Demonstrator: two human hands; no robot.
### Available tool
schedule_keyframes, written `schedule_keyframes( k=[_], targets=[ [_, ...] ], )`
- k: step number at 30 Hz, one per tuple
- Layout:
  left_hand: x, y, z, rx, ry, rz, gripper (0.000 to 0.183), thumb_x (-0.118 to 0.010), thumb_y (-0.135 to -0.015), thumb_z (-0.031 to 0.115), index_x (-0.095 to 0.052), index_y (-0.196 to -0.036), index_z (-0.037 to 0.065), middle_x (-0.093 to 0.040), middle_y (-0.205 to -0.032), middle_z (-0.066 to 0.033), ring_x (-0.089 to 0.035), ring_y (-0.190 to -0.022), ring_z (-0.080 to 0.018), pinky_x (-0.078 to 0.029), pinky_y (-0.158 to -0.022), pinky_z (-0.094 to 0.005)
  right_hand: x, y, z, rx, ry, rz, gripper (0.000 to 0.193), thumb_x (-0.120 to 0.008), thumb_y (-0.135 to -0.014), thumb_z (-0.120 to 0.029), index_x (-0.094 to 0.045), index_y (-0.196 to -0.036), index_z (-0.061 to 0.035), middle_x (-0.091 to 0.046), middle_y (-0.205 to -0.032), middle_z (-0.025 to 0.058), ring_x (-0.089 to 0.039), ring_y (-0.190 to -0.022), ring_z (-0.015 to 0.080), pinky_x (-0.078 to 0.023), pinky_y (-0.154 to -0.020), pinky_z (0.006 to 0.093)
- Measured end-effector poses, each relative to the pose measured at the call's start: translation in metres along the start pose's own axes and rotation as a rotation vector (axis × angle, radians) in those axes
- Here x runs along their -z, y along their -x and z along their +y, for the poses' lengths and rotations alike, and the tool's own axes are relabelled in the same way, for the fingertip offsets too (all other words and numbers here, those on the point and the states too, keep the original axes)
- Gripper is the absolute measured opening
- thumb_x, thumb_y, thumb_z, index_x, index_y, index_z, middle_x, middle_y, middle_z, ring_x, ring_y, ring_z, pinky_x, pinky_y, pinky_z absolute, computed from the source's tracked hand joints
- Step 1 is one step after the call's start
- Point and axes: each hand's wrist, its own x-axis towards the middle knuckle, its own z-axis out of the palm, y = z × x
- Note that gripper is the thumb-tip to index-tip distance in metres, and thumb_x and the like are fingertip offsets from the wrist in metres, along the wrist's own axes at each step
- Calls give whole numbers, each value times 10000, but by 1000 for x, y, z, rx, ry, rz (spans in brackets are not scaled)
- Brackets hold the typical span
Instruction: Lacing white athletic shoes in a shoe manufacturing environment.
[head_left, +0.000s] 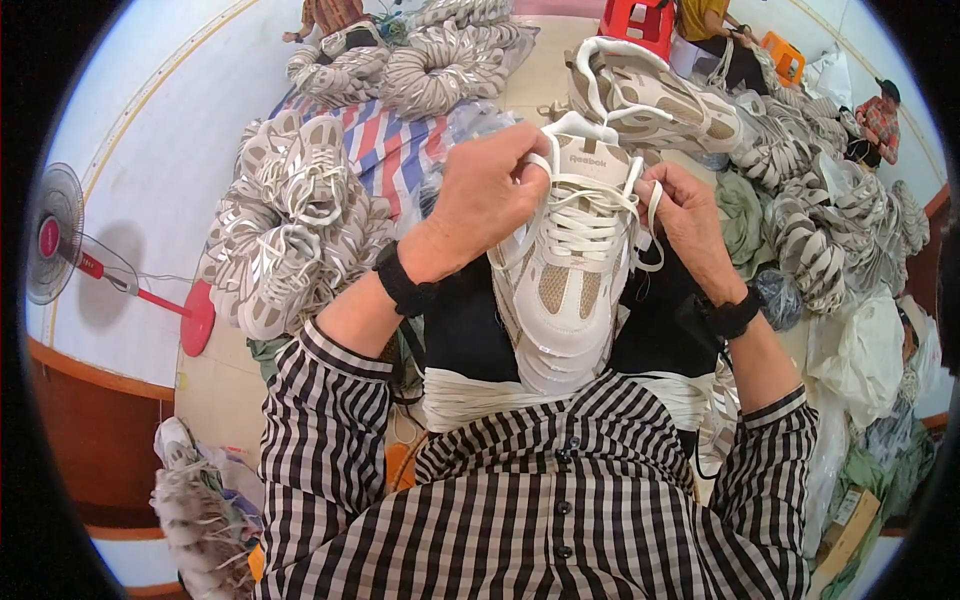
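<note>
One off-white shoe upper, patched with tan mesh at the toe, is set on top of stacked uppers over the black-clad lap. White lace is threaded in rows up its front; one side is gripped by the left hand, fingers curled tight, the other pinched by the right hand, fingertips together.

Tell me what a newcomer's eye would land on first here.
First, the beige shoe in the middle, atop a stack on the lap, with the left hand and right hand at its white lace. Next, the pile of similar shoes to the left, beside a striped sheet. Then the red-based fan at the far left.
</note>
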Motion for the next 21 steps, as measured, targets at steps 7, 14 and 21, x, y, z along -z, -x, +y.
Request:
schedule_keyframes(
  k=[7,14,21],
  targets=[
    [-5,-7,-2,-184,-115,-38,117,-547,-736,14,-582,-847,34,-561,-655,-104,-528,-556,-173,-426,-547,-293,0,1,-3,-11,-3,-5,160,-584,-910,-167,-579,-826,-31,-560,-651,-33,-464,-581,26,-359,-525,193],
    [-13,-8,0,49,28,-100,100,-515,-757,9,-552,-848,27,-524,-617,-124,-516,-546,-185,-405,-529,-311,0,-1,-1,24,30,4,138,-579,-900,-124,-560,-808,-24,-555,-648,-25,-467,-581,43,-364,-518,212],
    [-3,-8,-7,89,55,-123,114,-551,-771,31,-555,-882,6,-571,-651,-114,-540,-563,-194,-417,-536,-315,20,1,-5,52,194,-158,61,-543,-860,-32,-555,-904,9,-587,-734,14,-505,-663,62,-419,-603,220]
  ],
)
